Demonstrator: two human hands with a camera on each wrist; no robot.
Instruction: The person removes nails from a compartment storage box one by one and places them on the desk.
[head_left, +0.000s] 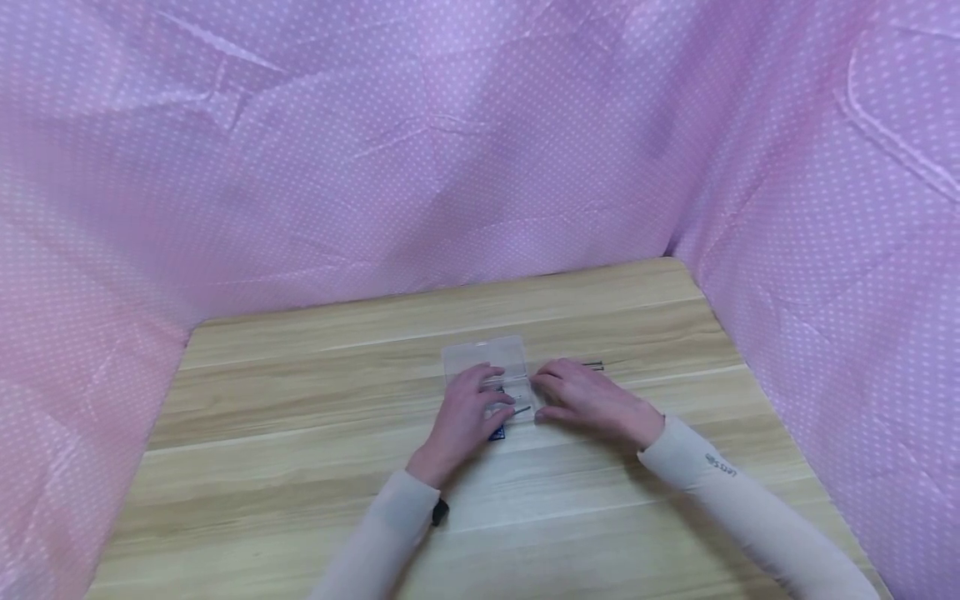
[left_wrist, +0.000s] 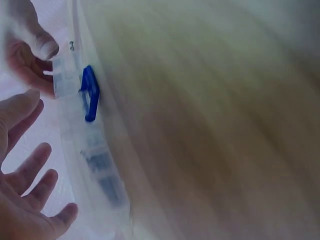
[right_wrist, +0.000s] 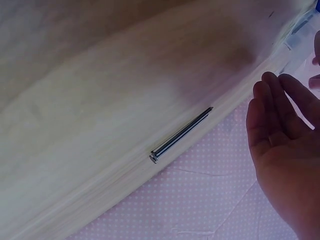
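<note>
A clear plastic box (left_wrist: 70, 145) lies in the middle of the table, its transparent lid (head_left: 510, 350) raised towards the back. A blue latch (left_wrist: 96, 90) shows on its front side, and dark pieces (left_wrist: 111, 190) lie inside its compartments. Over the box reaches my left hand (head_left: 467, 417), fingers spread, nothing between them; it covers part of the compartments. By its thumb, a thin dark rod-like piece (head_left: 522, 410) lies at the box's right end. My right hand (head_left: 592, 402) has its fingertips right at that end, fingers extended. Beyond this hand lie a few long metal nails (right_wrist: 182, 135).
The wooden table (head_left: 300, 467) has rounded far corners. Pink dotted cloth (head_left: 420, 167) hangs behind it and along both sides. A small black object (head_left: 440, 512) shows beside the left sleeve (head_left: 382, 533).
</note>
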